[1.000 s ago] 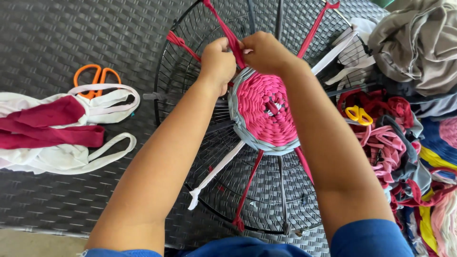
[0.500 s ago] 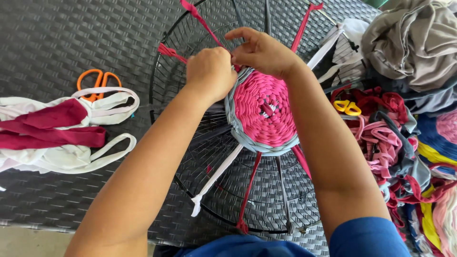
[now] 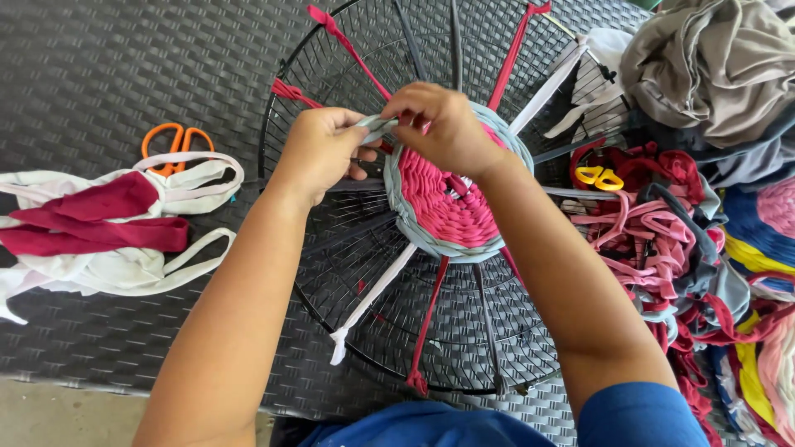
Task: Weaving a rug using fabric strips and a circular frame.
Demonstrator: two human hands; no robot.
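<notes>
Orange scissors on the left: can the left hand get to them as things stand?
Probably yes. The orange scissors lie uncovered just left of the left hand, nothing between them, but that hand is pinching the grey fabric strip.

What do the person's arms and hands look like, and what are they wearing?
Both forearms are bare, and the left hand and right hand wear no gloves, rings or watch that show. A short blue sleeve covers the right upper arm, matching the blue shirt below.

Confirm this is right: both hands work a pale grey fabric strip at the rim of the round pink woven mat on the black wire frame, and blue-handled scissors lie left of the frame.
One detail is wrong: the scissors left of the black wire frame have orange handles, not blue, as the head view shows. The rest holds: the left hand and right hand work the pale grey fabric strip at the round pink woven mat.
</notes>
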